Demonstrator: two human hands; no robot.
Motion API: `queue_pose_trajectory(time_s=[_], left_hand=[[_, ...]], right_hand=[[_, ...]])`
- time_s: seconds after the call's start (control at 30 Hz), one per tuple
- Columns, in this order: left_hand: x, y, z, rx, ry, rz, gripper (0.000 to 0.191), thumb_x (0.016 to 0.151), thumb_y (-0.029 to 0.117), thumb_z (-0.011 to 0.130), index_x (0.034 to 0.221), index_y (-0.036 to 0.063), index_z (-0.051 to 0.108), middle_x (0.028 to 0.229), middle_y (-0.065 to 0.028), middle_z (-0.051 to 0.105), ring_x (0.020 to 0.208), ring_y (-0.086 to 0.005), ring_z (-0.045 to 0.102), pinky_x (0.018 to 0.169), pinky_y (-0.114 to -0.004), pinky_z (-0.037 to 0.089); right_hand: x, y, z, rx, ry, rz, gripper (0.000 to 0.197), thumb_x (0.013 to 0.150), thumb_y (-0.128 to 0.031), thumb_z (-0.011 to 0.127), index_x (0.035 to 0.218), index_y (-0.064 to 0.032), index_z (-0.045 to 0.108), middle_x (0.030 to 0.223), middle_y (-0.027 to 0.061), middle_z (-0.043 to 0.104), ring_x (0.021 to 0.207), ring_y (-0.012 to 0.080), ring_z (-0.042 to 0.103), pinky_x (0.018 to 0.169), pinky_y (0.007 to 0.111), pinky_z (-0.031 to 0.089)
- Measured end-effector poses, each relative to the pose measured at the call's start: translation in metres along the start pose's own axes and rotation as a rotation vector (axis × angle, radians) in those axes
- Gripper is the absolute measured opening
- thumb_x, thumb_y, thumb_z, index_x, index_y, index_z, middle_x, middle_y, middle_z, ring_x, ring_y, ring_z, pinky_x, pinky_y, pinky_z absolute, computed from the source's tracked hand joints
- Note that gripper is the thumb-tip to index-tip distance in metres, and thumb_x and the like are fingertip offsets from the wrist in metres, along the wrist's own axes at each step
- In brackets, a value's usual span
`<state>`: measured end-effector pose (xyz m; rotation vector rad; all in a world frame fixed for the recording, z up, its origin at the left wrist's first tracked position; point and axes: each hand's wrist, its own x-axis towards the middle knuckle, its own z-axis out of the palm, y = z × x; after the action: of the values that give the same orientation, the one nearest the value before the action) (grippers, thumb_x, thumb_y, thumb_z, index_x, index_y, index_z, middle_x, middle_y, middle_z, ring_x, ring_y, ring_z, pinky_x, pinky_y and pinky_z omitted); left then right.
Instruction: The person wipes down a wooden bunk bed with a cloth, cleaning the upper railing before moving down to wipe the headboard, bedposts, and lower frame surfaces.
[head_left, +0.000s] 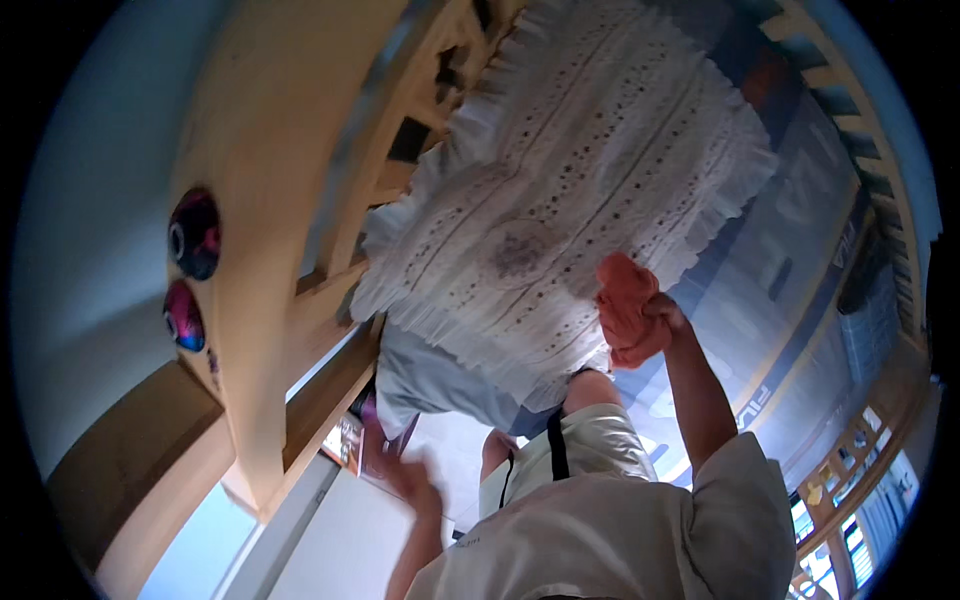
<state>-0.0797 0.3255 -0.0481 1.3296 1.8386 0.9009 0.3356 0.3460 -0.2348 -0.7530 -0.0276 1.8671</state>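
Note:
In my right hand (666, 311) is a bunched orange-red cloth (628, 311), held above the near edge of a white quilted pad (570, 187) with ruffled edges and small printed patterns. The pad lies over a grey-blue bed sheet (787, 262) that bears lettering. My left hand (409, 476), blurred, is low on the left beside the bed, near the hanging corner of a grey sheet (435, 375); whether it touches anything is unclear. One of my knees (592, 391) is against the bed at the pad's near edge.
A wooden bed frame (255, 225) with round, dark, colourful objects (196, 234) stands at left. Slatted wooden railing (874, 150) curves along the right, with a folded blue-grey item (870, 337) inside it. A white surface (345, 536) lies below at left.

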Motion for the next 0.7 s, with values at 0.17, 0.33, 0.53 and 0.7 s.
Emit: queue_pose_trajectory(time_s=[0.17, 0.33, 0.53, 0.7], left_hand=[[0.016, -0.181, 0.150, -0.228, -0.370, -0.524, 0.072, 0.081, 0.020, 0.070, 0.136, -0.0024, 0.028, 0.125, -0.0101, 0.051, 0.115, -0.0213, 0.049, 0.094, -0.033, 0.040], [0.068, -0.092, 0.243, -0.499, -0.311, -1.109, 0.057, 0.083, 0.028, 0.068, 0.126, 0.0006, 0.044, 0.112, -0.0056, 0.060, 0.102, -0.0202, 0.058, 0.082, -0.035, 0.050], [0.041, -0.079, 0.227, -0.833, -0.613, -0.901, 0.045, 0.081, 0.018, 0.069, 0.122, 0.0061, 0.052, 0.116, -0.0088, 0.058, 0.104, -0.0216, 0.058, 0.087, -0.037, 0.050], [0.003, -0.069, 0.239, -0.503, -0.781, -0.374, 0.051, 0.078, 0.011, 0.069, 0.124, 0.0043, 0.050, 0.122, -0.0096, 0.055, 0.111, -0.0245, 0.053, 0.094, -0.037, 0.044]], right_hand=[[-0.046, 0.003, -0.030, 0.125, 0.234, -0.238, 0.058, 0.077, -0.025, 0.063, 0.128, -0.0071, 0.044, 0.126, 0.0118, 0.050, 0.111, 0.0253, 0.052, 0.091, 0.037, 0.045], [-0.078, -0.052, -0.097, 0.196, 0.261, -0.431, 0.057, 0.081, -0.027, 0.059, 0.132, -0.0085, 0.040, 0.128, 0.0113, 0.048, 0.115, 0.0263, 0.049, 0.095, 0.039, 0.043], [-0.103, -0.033, -0.108, 0.042, 0.209, -0.712, 0.053, 0.090, -0.030, 0.047, 0.136, -0.0104, 0.031, 0.139, 0.0113, 0.036, 0.127, 0.0266, 0.035, 0.105, 0.043, 0.031], [-0.159, 0.019, -0.078, 0.077, 0.569, -0.578, 0.058, 0.082, -0.036, 0.057, 0.129, -0.0074, 0.039, 0.118, 0.0138, 0.052, 0.101, 0.0308, 0.055, 0.084, 0.042, 0.050]])
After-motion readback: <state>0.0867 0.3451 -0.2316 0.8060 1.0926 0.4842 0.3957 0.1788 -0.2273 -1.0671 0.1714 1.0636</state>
